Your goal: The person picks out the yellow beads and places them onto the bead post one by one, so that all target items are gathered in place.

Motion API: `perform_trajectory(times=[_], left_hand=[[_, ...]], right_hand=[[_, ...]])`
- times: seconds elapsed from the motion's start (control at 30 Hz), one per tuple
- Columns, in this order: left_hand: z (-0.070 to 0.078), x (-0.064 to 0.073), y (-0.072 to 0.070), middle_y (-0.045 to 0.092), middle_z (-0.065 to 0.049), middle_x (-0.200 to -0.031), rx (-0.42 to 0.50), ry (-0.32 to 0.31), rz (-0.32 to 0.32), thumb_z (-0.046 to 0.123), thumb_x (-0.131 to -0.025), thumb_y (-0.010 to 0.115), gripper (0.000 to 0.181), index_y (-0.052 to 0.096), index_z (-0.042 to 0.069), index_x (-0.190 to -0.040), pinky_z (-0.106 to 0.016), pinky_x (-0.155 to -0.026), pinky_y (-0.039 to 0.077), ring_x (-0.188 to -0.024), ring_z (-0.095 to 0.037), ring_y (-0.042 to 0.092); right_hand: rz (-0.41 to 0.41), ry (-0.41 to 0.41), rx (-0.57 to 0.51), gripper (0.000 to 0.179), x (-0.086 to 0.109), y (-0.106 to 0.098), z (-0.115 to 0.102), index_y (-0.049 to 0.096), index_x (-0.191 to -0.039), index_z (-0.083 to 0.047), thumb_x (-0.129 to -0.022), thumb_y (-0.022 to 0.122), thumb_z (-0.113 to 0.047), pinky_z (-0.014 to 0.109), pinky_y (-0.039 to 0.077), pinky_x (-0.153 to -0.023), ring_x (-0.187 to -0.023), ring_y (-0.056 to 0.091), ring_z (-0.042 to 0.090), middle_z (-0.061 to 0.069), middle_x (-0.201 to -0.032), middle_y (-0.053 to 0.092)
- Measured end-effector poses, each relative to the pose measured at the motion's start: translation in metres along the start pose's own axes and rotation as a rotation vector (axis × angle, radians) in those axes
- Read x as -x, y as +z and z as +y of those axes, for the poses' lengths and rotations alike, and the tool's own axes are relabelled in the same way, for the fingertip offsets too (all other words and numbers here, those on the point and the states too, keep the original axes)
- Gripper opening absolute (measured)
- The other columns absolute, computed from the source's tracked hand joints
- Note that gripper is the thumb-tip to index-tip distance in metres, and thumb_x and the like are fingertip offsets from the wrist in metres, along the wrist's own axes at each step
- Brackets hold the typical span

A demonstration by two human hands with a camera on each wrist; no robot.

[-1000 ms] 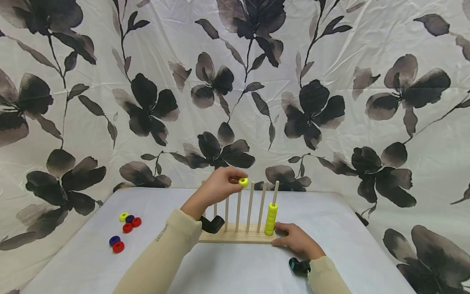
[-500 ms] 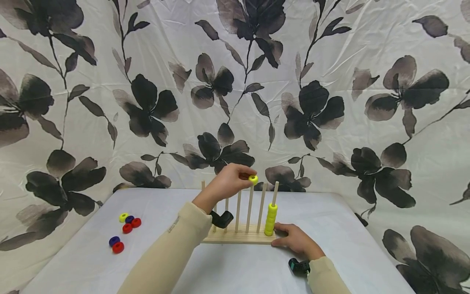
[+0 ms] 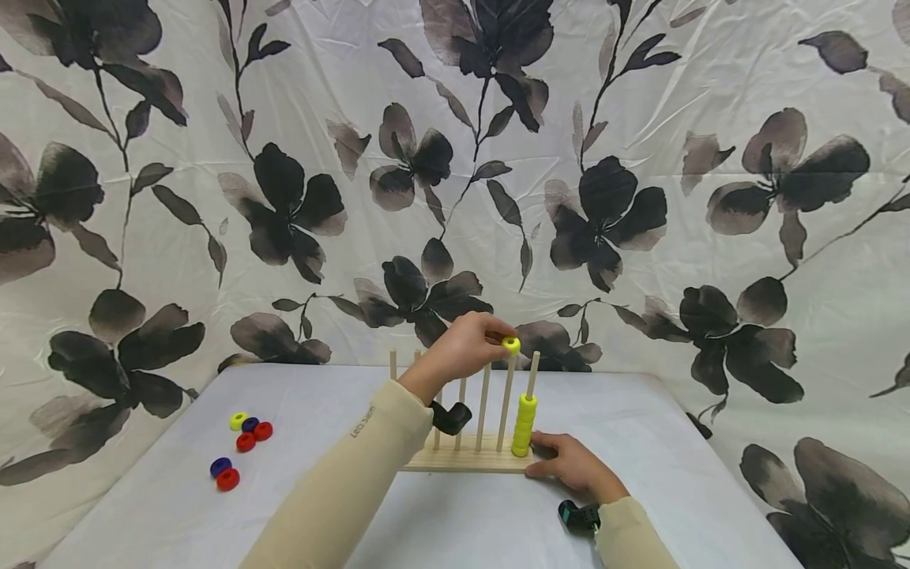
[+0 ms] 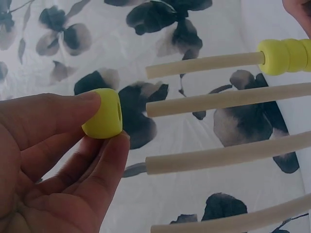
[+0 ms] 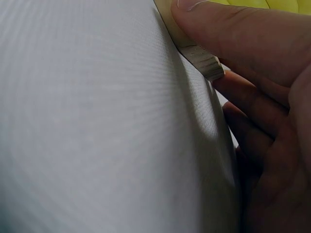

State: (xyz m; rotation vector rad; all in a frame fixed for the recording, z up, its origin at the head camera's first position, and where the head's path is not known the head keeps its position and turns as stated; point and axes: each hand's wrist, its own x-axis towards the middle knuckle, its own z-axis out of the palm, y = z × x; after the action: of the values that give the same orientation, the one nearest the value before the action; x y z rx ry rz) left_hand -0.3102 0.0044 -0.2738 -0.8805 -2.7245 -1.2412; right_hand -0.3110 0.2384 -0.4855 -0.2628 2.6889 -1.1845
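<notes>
My left hand [image 3: 465, 348] pinches a yellow bead [image 3: 511, 345] between thumb and fingertips. In the head view the bead overlaps the top of the second peg from the right; in the left wrist view the bead [image 4: 104, 114] is apart from the peg tips, its hole facing them. The wooden peg rack [image 3: 469, 461] has several upright pegs on a flat base. On its rightmost peg sits a stack of yellow beads [image 3: 523, 427]. My right hand [image 3: 576, 462] grips the base's right end, thumb on the wooden edge [image 5: 201, 60] and fingers around the end. My left arm hides part of the rack.
Loose beads lie on the white table [image 3: 171, 506] at the left: a yellow bead [image 3: 238, 420], blue bead [image 3: 250, 424] and red ones, with a blue bead [image 3: 220, 467] and red bead [image 3: 227, 479] nearer. A floral cloth [image 3: 455, 197] hangs behind the table.
My left hand has moved right and slightly up with the yellow bead, passing along the peg tops. The right hand stays at the base's end.
</notes>
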Motion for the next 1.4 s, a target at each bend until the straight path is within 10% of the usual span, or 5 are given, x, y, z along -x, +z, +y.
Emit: perform_trajectory(times=[1.4], left_hand=[[0.011, -0.03, 0.034, 0.069, -0.008, -0.115, -0.097, 0.048, -0.025, 0.008, -0.091, 0.064, 0.03, 0.068, 0.004, -0.12, -0.023, -0.082, 0.056, -0.101, -0.016, 0.066]], right_hand=[[-0.013, -0.016, -0.014, 0.072, 0.0, -0.002, 0.002, 0.058, -0.136, -0.017, -0.072, 0.083, -0.039, 0.064, 0.029, -0.11, -0.139, 0.037, 0.04, 0.011, -0.145, 0.05]])
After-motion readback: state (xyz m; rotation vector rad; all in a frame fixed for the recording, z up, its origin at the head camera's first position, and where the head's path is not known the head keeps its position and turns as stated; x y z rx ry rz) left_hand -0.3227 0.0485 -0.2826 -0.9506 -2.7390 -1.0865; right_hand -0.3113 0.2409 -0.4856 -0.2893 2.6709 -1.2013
